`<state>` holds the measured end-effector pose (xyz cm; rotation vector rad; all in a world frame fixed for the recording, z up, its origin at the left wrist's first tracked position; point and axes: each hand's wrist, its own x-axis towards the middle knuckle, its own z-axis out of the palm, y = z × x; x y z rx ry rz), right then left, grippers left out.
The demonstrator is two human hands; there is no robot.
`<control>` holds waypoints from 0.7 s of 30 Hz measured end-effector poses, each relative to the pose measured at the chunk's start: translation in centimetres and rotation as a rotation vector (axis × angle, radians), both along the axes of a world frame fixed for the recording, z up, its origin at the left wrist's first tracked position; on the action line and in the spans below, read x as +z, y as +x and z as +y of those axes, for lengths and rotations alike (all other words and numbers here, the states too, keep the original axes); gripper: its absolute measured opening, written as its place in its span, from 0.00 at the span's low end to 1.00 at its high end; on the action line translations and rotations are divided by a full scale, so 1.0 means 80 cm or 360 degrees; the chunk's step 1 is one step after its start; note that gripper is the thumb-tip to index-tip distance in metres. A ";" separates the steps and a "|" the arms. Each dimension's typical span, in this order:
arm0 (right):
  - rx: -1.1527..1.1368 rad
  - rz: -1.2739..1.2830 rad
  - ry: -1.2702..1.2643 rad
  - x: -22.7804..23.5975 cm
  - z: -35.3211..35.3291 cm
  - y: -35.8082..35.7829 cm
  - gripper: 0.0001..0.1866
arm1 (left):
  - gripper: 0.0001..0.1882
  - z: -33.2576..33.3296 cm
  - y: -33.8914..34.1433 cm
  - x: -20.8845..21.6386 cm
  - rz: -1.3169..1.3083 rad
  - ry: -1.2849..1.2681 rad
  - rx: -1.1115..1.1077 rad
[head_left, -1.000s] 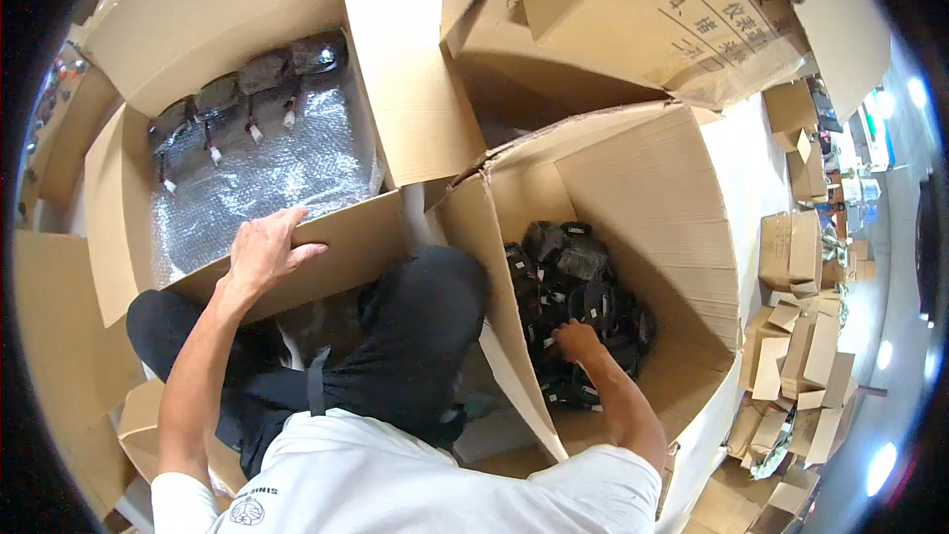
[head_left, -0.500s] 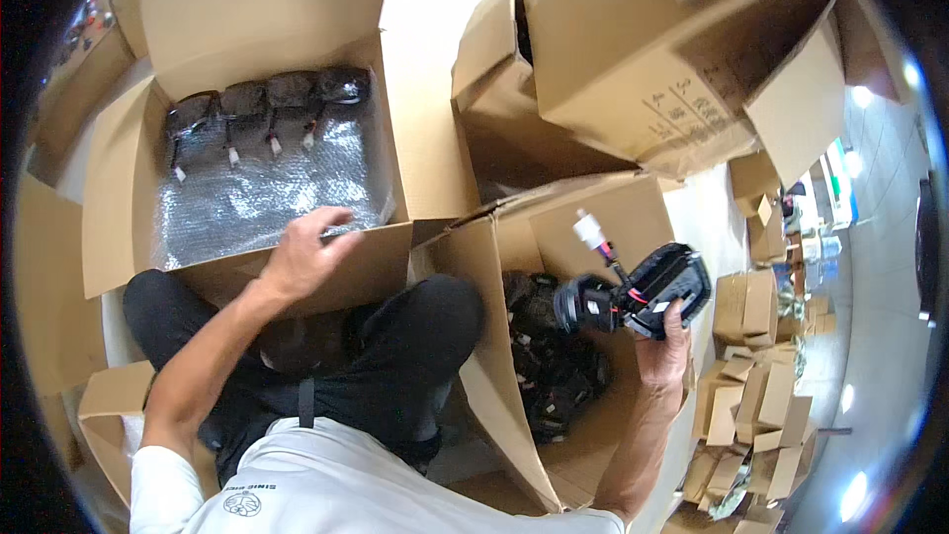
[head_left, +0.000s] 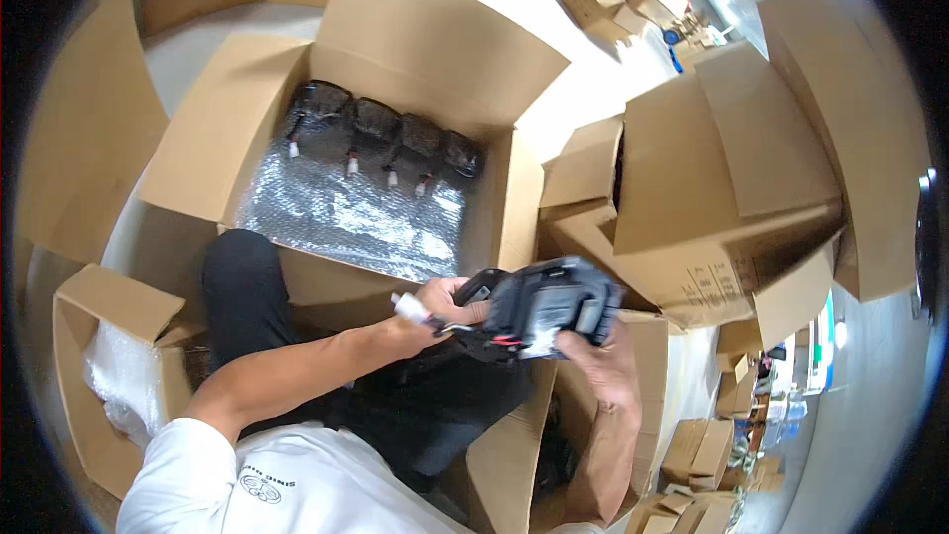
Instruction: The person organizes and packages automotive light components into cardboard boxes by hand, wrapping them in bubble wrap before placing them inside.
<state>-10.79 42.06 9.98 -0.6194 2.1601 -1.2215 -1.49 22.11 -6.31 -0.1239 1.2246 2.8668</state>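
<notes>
Near view centre, toward 4 o'clock: black unit, held above the person's lap, slightly blurred. Right hand grips it from its 5 o'clock side, thumb on the face. Left hand at its 9 o'clock end, thumb and finger closed on it; white connector projects past that hand. At 10 o'clock, open carton: four wrapped black units in a row on bubble wrap. At 5 o'clock, deep box with dark contents.
</notes>
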 end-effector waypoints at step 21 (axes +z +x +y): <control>-0.0058 0.0029 -0.0613 -0.030 -0.285 0.074 0.28 | 0.37 -0.182 0.054 0.087 0.0308 -0.2223 0.1895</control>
